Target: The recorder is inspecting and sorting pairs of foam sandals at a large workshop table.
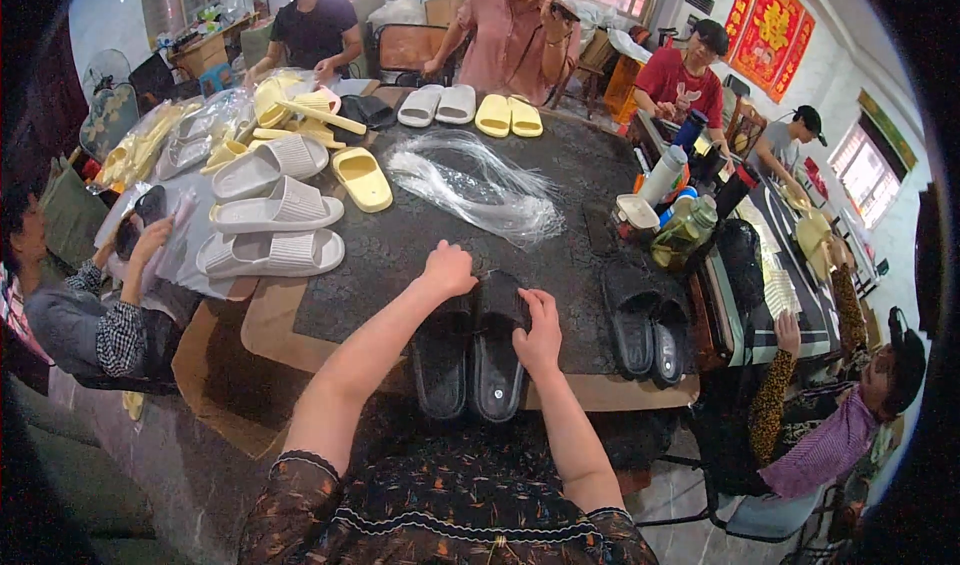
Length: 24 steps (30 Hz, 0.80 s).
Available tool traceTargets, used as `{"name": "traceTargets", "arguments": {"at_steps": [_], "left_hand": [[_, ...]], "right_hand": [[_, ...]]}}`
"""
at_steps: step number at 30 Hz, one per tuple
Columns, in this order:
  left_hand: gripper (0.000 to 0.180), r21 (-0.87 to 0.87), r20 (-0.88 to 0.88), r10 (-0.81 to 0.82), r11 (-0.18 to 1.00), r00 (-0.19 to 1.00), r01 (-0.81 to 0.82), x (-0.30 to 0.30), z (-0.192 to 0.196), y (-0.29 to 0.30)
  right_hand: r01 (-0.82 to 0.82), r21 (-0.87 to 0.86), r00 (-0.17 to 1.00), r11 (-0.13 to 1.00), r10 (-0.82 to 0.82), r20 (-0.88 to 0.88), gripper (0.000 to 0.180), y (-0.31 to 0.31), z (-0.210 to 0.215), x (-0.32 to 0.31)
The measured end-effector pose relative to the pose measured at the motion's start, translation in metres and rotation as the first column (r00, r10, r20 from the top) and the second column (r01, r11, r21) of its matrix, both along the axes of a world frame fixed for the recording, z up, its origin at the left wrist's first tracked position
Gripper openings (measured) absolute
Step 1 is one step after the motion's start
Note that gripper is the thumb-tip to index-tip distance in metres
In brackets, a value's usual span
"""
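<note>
Black slippers [497,370] sit side by side between my hands

The pair lies just below the middle of the frame, at the near edge of the table [585,310], with the heels toward me. My right hand [540,331] is at the right slipper. Its fingers are a bit bent and close together along the slipper's side, with the thumb lower down. My left hand [450,269] is up near the toes. Its fingers are curled in. They may pinch something thin, but I cannot tell.

How far along is this pair? The two are lined up neatly, so I think that part is done. I see no bag around them, and I cannot tell if anything joins them. A loose heap of clear strings [528,217] lies above the middle of the frame, so I guess lots are not used yet.

Another black pair [632,340] sits on the right of the frame, with no bag either. Grey slippers [275,252] and a yellow slipper [362,180] lie bare, up and left of the middle. In the upper left, some slippers are already inside clear bags [150,148]. So I'd say some are further along than mine, and many are left.
</note>
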<state>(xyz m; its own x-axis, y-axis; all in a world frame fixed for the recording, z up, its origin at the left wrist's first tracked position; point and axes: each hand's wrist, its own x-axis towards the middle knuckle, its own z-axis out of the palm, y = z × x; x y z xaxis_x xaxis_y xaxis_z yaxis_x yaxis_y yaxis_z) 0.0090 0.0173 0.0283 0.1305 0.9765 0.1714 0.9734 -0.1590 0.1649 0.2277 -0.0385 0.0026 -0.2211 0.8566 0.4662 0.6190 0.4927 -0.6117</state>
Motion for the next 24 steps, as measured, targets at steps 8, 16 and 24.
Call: {"name": "traceTargets", "arguments": {"at_steps": [8, 16, 24], "left_hand": [[0.019, 0.057, 0.684, 0.076, 0.986, 0.725, -0.157, 0.010, -0.006, -0.009], [0.023, -0.015, 0.790, 0.059, 0.997, 0.611, -0.077, 0.009, -0.008, -0.008], [0.018, 0.061, 0.864, -0.025, 0.997, 0.502, -0.056, 0.004, -0.011, -0.007]], "right_hand": [[-0.066, 0.103, 0.998, 0.993, 0.066, 0.008, 0.045, 0.000, 0.025, 0.000], [-0.218, -0.342, 0.935, 0.914, 0.095, -0.342, 0.030, 0.073, 0.021, -0.046], [-0.360, -0.332, 0.839, 0.872, 0.147, -0.524, 0.022, 0.080, -0.004, -0.050]]}}
